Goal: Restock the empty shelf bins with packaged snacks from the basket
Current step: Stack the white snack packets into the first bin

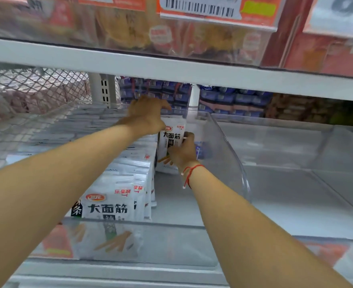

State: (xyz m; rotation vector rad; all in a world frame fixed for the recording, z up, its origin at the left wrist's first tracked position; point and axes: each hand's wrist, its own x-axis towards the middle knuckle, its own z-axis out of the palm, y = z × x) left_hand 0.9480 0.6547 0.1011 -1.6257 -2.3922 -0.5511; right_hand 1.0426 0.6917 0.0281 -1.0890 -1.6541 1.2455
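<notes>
Step in hand: seating snack packets at the back of a clear shelf bin (229,146). Both arms reach in under the upper shelf board (171,67). The right hand (184,151) has its fingers curled on the face and right edge of an upright white snack packet (171,140), which stands toward the back of the bin, just right of the row of like packets (130,183) that runs from the bin's front edge toward the back along its left side. The left hand (148,115) lies over the top of the same packet, fingers spread and arched toward the back; whether it pinches the top edge or merely steadies it, I cannot tell. So: right grip grasping the packet, left grip undetermined. The bin floor to the right of the row, from the held packet forward to the front edge, is bare, and the neighbouring bin (296,163) on the right looks unfilled. The basket is not in view. Judgement: the task is partly done, one column filled, a second just begun. Next move calls for pushing the packet square against the back, keeping it upright, then letting go without tipping it. Risk: a lone packet with no neighbour in front may fall forward.
</notes>
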